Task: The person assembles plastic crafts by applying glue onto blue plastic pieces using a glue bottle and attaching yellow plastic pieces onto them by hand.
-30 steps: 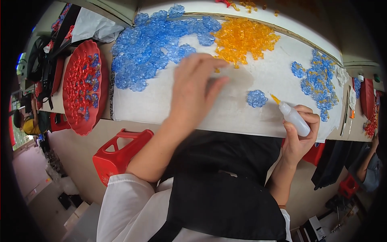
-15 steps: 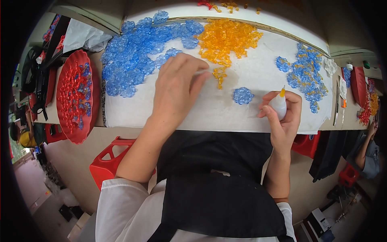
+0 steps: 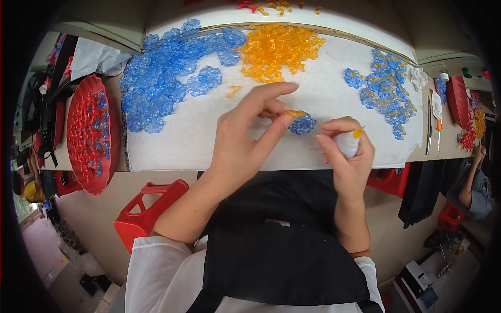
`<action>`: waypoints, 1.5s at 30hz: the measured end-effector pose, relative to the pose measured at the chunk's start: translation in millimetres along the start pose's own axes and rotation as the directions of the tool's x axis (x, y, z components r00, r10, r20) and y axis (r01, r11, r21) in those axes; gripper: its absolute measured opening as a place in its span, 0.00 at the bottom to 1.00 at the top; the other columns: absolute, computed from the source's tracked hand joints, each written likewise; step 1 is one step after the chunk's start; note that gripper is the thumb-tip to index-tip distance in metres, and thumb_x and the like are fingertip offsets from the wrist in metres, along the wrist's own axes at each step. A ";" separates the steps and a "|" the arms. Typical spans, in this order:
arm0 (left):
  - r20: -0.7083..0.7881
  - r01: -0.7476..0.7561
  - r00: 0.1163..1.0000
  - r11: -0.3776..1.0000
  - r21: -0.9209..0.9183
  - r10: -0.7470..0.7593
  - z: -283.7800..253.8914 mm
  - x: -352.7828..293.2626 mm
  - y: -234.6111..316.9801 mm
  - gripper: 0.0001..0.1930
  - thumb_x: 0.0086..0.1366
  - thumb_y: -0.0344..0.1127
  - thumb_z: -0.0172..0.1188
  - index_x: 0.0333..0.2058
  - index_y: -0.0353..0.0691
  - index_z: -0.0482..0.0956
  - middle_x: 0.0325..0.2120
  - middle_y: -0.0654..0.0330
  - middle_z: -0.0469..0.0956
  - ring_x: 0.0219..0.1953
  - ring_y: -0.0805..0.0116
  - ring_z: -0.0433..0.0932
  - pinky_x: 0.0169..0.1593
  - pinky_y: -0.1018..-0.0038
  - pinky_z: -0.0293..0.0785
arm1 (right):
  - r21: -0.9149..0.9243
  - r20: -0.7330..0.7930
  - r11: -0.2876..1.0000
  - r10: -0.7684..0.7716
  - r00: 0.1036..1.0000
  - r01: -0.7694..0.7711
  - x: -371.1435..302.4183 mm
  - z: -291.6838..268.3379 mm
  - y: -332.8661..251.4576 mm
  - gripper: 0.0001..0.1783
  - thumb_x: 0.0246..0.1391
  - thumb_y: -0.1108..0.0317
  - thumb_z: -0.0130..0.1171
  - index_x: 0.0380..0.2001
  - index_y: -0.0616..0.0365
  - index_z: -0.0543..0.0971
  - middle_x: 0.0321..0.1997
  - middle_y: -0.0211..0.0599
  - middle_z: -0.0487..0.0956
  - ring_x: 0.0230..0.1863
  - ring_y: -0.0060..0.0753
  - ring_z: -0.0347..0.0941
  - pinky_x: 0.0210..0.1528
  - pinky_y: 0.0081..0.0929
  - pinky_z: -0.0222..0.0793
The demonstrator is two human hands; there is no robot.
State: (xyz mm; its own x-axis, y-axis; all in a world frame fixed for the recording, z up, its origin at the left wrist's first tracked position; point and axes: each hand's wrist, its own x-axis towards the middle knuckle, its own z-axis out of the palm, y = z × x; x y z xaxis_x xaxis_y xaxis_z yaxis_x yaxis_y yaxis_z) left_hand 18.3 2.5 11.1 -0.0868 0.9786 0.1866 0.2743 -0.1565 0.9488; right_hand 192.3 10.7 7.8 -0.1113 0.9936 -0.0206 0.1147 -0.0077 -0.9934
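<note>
Between the thumb and a finger of my left hand [image 3: 242, 133] is a small translucent orange piece [image 3: 296, 112]. It is right over a blue flower-shaped plastic piece [image 3: 302, 124] on the white table sheet; whether the two touch I cannot tell. Close by on the right, my right hand [image 3: 350, 167] is wrapped round a small white squeeze bottle [image 3: 346, 145] with a yellow nozzle, its tip pointing up. Beyond my left hand lie a heap of orange pieces [image 3: 276, 49], one loose orange piece [image 3: 233, 92], and a wide heap of blue flower pieces [image 3: 156, 78].
Blue pieces with orange parts on them [image 3: 389, 91] are spread at the right. A red scalloped tray [image 3: 107, 172] with red and blue pieces stands at the left. A thin tool [image 3: 429, 125] lies near the right edge. Red stools [image 3: 135, 229] are below the table.
My left hand has moved right and nearer from the orange heap, bringing an orange piece over the blue flower piece. My right hand still holds the bottle. The whole view has shifted slightly.
</note>
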 end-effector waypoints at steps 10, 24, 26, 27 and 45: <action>0.036 0.074 0.997 0.993 -0.095 -0.071 16.9 -11.5 6.9 0.03 0.57 0.25 0.58 0.32 0.37 0.76 0.28 0.58 0.80 0.33 0.67 0.80 0.34 0.77 0.73 | 0.306 0.048 0.952 -0.004 0.999 -0.011 0.5 14.6 3.3 0.10 0.45 0.79 0.62 0.34 0.63 0.78 0.33 0.32 0.74 0.34 0.20 0.69 0.40 0.16 0.63; 0.029 -0.263 0.965 0.954 0.145 0.261 11.8 -2.6 4.7 0.05 0.51 0.26 0.62 0.29 0.37 0.77 0.28 0.59 0.76 0.27 0.64 0.76 0.33 0.75 0.70 | 0.455 0.075 0.881 0.110 0.991 -0.132 1.6 8.9 0.1 0.06 0.47 0.80 0.60 0.31 0.65 0.75 0.26 0.35 0.76 0.19 0.16 0.68 0.18 0.13 0.63; 0.018 -0.140 0.990 0.989 0.051 0.139 9.2 -0.4 4.0 0.05 0.52 0.26 0.62 0.29 0.36 0.77 0.27 0.58 0.76 0.27 0.65 0.76 0.31 0.75 0.71 | 0.385 0.091 0.915 0.091 0.992 -0.120 2.2 7.5 -0.4 0.06 0.47 0.80 0.60 0.31 0.64 0.75 0.26 0.34 0.76 0.20 0.15 0.67 0.19 0.12 0.63; 0.086 -0.186 0.979 0.982 0.024 0.183 8.2 3.3 1.0 0.05 0.52 0.26 0.62 0.30 0.36 0.77 0.26 0.58 0.76 0.27 0.67 0.76 0.30 0.76 0.71 | 0.315 0.108 0.944 0.073 0.992 -0.103 2.4 6.7 -1.6 0.06 0.46 0.80 0.61 0.30 0.64 0.76 0.26 0.33 0.77 0.20 0.15 0.67 0.19 0.12 0.63; 0.145 -0.203 0.978 0.843 0.498 0.150 4.8 -5.0 -20.7 0.16 0.41 0.36 0.69 0.33 0.44 0.79 0.31 0.64 0.69 0.37 0.65 0.67 0.43 0.69 0.56 | -0.306 0.163 0.952 0.039 0.986 0.013 32.4 3.9 -1.5 0.05 0.46 0.75 0.61 0.27 0.65 0.78 0.24 0.28 0.77 0.24 0.14 0.67 0.28 0.15 0.64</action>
State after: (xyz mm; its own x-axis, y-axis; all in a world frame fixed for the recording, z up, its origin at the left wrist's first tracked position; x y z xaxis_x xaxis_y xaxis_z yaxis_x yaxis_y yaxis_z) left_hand 17.7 1.5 -10.8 0.0953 0.9531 0.2874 0.7260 -0.2641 0.6350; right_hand 184.7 42.4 8.1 -0.2666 0.9607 -0.0773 0.4099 0.0405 -0.9112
